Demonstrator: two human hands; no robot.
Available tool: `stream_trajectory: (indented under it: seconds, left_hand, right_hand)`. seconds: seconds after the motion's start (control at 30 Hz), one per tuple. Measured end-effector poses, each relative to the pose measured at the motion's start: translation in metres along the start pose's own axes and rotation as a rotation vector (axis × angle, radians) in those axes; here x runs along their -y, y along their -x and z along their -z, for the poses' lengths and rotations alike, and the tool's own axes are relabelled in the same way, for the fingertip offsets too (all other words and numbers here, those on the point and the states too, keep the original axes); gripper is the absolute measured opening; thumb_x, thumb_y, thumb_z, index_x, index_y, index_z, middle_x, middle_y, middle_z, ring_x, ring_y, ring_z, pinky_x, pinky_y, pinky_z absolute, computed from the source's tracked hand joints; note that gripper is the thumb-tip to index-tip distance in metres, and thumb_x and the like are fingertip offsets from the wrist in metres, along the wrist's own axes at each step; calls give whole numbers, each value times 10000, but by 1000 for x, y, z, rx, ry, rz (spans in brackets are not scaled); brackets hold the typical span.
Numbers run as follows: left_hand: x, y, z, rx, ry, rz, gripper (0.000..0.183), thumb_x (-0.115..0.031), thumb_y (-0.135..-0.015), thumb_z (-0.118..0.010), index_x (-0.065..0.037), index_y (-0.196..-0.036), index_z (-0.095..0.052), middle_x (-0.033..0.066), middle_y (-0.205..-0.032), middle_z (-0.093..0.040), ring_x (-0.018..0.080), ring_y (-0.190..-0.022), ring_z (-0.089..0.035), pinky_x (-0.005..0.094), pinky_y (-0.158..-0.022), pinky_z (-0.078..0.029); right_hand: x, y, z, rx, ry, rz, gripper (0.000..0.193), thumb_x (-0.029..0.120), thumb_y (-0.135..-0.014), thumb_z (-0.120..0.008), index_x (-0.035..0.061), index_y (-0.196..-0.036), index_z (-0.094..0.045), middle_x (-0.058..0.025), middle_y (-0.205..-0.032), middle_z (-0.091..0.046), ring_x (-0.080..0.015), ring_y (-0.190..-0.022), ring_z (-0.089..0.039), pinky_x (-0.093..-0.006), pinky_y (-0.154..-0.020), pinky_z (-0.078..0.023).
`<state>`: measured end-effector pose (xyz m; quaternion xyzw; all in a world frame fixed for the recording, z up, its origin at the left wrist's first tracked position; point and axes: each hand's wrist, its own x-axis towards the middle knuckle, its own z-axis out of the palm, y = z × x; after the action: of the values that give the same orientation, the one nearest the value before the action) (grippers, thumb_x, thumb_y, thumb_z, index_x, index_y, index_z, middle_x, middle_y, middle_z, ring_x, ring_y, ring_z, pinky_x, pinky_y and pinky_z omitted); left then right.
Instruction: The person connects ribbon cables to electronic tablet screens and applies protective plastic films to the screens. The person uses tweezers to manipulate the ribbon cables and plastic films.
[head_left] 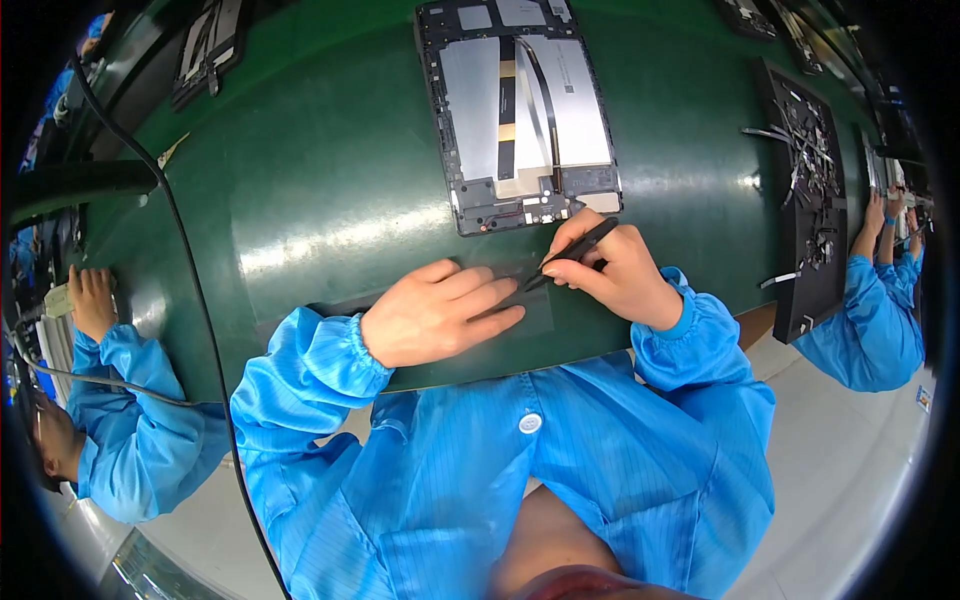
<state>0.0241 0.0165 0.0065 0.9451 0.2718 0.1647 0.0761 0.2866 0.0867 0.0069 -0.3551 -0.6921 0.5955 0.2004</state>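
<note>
My right hand point(628, 277) grips black tweezers point(592, 240) between thumb and fingers, their tips slanting down to the left, close to my left fingertips. Palm down on the green work surface, my left hand point(432, 316) has its fingers stretched out. Beneath and around it lies a thin dark strip or sheet point(340, 302); what the tips touch there is too small to tell. Just beyond both hands lies an opened tablet point(580, 110), showing silver panels, flat black cables and a circuit board at its near end.
At right stands a black tray point(818, 200) of tangled small cables and parts, some overhanging its edge. A black cord point(190, 240) hangs down at left. Another device point(208, 50) lies far left. Co-workers in blue sleeves sit at left point(150, 370) and right point(865, 320).
</note>
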Motion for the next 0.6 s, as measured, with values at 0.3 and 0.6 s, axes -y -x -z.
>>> stream_trajectory:
  seconds: [0.3,0.6]
  left_hand:
    - [-5,-3,5,47,-27,-1,437,-153,-788,-623,-202,-1217,-687,45,-1246,-631,172,-1059,-599,277,-751,-443]
    - [-7,-2,5,53,-40,14,445,-145,-786,-618,-216,-1219,-687,49,-1253,-623,173,-1071,-593,273,-763,-444]
  right_hand:
    - [-2,-3,-7,9,142,174,170,79,-862,-773,1,-921,-634,-63,-822,-644,-141,-566,-624,-269,-501,-444]
    - [4,-5,-5,38,-44,48,134,91,-909,-725,19,-924,-613,-54,-813,-648,-141,-646,-652,-278,-562,-490]
